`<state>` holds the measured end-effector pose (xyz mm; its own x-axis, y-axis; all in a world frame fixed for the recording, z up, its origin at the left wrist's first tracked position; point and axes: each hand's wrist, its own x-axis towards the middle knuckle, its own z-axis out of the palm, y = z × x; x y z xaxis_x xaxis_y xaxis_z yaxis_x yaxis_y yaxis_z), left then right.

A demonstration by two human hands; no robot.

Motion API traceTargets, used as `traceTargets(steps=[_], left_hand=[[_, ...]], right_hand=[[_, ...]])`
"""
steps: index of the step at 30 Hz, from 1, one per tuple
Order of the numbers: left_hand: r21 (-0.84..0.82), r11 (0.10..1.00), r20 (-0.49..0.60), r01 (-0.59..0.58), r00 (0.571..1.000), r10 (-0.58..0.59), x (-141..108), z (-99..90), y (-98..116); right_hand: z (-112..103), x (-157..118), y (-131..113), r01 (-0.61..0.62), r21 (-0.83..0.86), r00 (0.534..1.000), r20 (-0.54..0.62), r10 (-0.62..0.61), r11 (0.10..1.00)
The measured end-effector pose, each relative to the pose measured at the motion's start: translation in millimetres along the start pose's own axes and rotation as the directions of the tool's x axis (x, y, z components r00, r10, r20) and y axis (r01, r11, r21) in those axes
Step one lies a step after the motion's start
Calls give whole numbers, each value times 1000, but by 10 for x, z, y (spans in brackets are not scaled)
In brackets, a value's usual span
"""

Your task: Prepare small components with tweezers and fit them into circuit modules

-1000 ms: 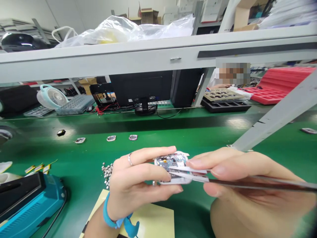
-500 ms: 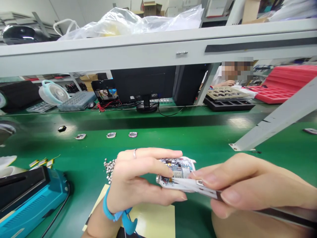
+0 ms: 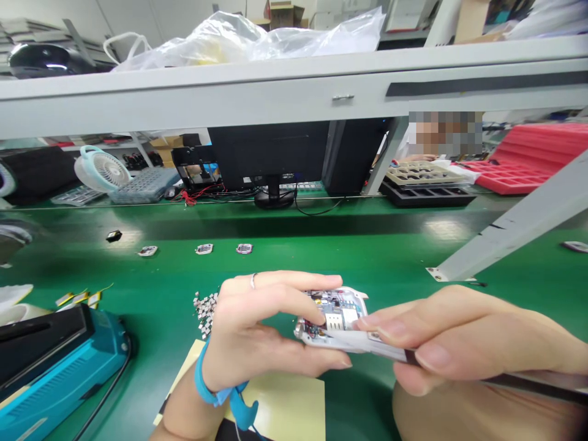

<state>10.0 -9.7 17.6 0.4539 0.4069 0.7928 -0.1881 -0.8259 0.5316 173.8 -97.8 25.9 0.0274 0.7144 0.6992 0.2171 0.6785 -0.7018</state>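
White-cased device [image 3: 346,300], open side up, held over the green bench [image 3: 321,260]
Head cam: it's up between both hands, with green surface running back to a row of three similar units [image 3: 204,249]. A slanted grey post [image 3: 509,226] stands off to the right, a pile of tiny metal bits [image 3: 205,312] sits just beside the left wrist, and a yellow sheet [image 3: 294,404] is below. Rounded shell, blue board inside, silver slotted piece in the middle. Left hand [image 3: 261,324] has it pinched, one finger along the top edge, a fingertip on the board, thumb underneath. Right hand [image 3: 468,343] is closed pen-style on tweezers [image 3: 390,350], tips down at the board's lower part; can't tell if they're gripping anything.
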Motion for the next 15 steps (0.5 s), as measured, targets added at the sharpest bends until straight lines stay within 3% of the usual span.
traceTargets(steps=[12,15], left_hand=[[4,1000,-23,-15,1000,15,-15,3,25],[20,999,-41,-36,998,37,-15,9,25]], right_hand=[[64,-7,13,32,124,998,-61,-24,992],[77,-1,23,49,81,994,-103,-41,996]])
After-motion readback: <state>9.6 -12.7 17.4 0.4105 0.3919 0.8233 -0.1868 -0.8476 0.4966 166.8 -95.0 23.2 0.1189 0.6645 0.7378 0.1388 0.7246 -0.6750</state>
